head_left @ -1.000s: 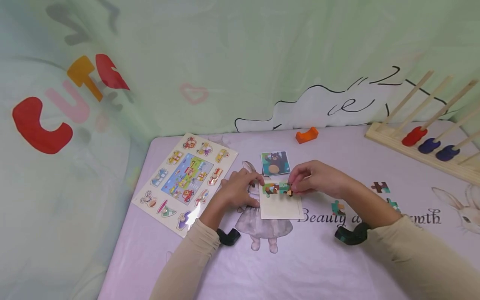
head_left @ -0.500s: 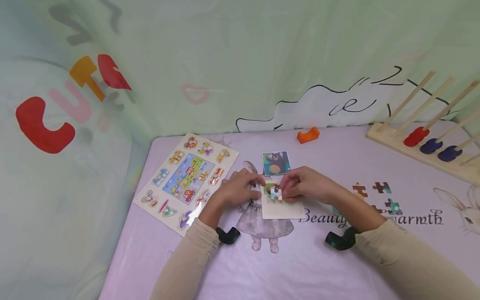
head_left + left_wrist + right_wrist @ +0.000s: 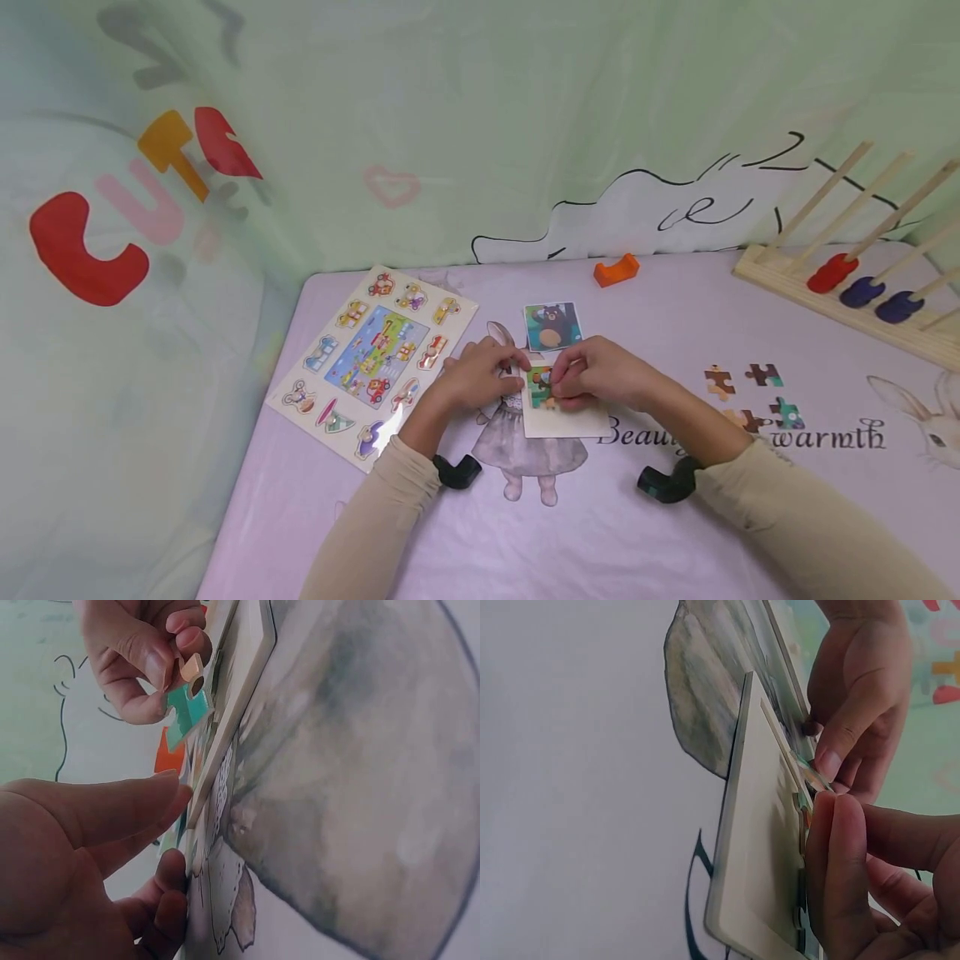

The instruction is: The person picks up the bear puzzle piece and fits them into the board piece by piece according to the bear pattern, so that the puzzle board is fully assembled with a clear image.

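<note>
My right hand (image 3: 606, 373) pinches a teal-and-orange jigsaw piece (image 3: 189, 711) between thumb and fingers, tilted over the pale puzzle tray (image 3: 566, 423). Green and brown picture pieces (image 3: 536, 379) show at the tray's upper left, partly covered by the right fingers. At the tray's left side rests my left hand (image 3: 480, 377). Its thumb (image 3: 131, 806) is straight and its fingertips touch the tray's edge. A picture card of a bear (image 3: 553, 327) lies just beyond the tray.
Several loose jigsaw pieces (image 3: 763, 375) lie to the right, partly behind the right forearm. A vehicle puzzle board (image 3: 291, 398) is at left. An orange curved block (image 3: 617, 271) stands at the back, and a wooden peg rack (image 3: 810, 292) at the back right.
My right hand has moved left and slightly down over the tray, turning the jigsaw piece. More loose pieces show beside the right forearm. My left hand keeps its place.
</note>
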{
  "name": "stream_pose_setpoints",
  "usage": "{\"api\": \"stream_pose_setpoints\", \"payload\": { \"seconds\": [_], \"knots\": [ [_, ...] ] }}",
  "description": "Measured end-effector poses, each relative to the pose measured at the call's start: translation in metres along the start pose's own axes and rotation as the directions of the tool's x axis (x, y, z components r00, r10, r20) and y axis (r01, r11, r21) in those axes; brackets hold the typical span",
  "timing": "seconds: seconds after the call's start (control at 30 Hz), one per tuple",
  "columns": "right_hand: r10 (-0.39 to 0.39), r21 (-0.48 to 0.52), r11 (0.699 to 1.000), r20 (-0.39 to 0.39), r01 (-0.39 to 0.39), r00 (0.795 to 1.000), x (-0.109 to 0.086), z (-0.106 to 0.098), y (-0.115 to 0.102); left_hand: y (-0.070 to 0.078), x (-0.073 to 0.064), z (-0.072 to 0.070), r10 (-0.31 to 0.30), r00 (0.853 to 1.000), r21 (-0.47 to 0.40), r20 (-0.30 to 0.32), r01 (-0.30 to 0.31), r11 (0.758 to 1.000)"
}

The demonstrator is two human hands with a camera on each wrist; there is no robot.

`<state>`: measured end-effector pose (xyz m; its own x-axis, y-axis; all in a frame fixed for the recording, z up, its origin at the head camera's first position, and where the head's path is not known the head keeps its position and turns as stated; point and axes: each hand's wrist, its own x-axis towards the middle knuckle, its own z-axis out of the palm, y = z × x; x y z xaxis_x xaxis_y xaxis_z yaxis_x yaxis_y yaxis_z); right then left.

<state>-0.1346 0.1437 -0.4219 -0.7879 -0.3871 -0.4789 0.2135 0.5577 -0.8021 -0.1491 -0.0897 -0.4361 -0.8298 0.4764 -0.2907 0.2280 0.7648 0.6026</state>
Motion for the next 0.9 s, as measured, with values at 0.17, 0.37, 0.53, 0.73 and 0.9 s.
{"api": "stream_pose_setpoints", "payload": {
  "seconds": [0.17, 0.37, 0.53, 0.73, 0.9],
  "knots": [
    [0.003, 0.009, 1.0, 0.0, -0.003, 1.0, 0.0, 0.0024, -0.0014, 0.0014, 0.0004, 0.0002, -0.007, 1.0, -0.004, 0.0, 0.007, 1.0],
    [0.002, -0.011, 1.0, -0.028, -0.002, 1.0, -0.0004, 0.0042, -0.0018, 0.0023, 0.001, 0.0013, -0.01, 1.0, 0.005, -0.001, 0.01, 1.0],
    [-0.017, -0.075, 0.997, -0.064, 0.012, 0.998, 0.0001, 0.0061, -0.0043, 0.0023, 0.0012, 0.0018, -0.012, 1.0, 0.006, -0.001, 0.012, 1.0],
    [-0.035, -0.134, 0.991, -0.102, 0.021, 0.994, 0.0021, 0.0084, -0.0057, 0.0025, 0.0007, 0.0011, -0.016, 1.0, 0.004, -0.005, 0.016, 1.0],
    [-0.059, -0.176, 0.984, -0.118, 0.038, 0.991, 0.0047, 0.0096, -0.0039, 0.003, 0.0004, 0.0006, -0.018, 1.0, -0.011, -0.003, 0.018, 1.0]
  ]
}}
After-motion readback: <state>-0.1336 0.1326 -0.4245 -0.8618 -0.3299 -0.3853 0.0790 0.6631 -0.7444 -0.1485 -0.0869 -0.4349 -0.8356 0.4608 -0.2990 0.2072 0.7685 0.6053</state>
